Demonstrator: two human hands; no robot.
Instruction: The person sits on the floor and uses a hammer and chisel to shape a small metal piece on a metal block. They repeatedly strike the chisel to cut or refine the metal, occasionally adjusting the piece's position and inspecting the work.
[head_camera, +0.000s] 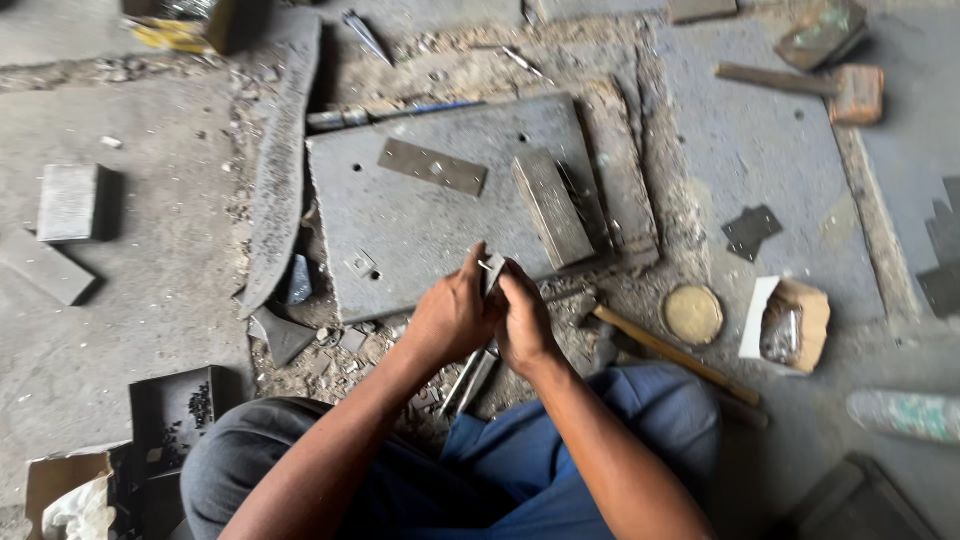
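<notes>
Closely bunched, the fingers of the left hand (452, 315) and the right hand (522, 318) pinch together on a small pale metal piece (492, 268) held up at their tips, just above the near edge of the thick grey steel plate (440, 225). A pair of long bare metal rods (472, 380) runs down from under the palms toward the lap; whether either hand grips them I cannot tell. To do this well, the grip probably wants to stay tight and the wrists steady so the little piece does not twist. On the plate lie a flat drilled metal strip (432, 166) and a rectangular grey metal bar (553, 208). A wooden-handled hammer (672, 352) rests just right of the hands.
</notes>
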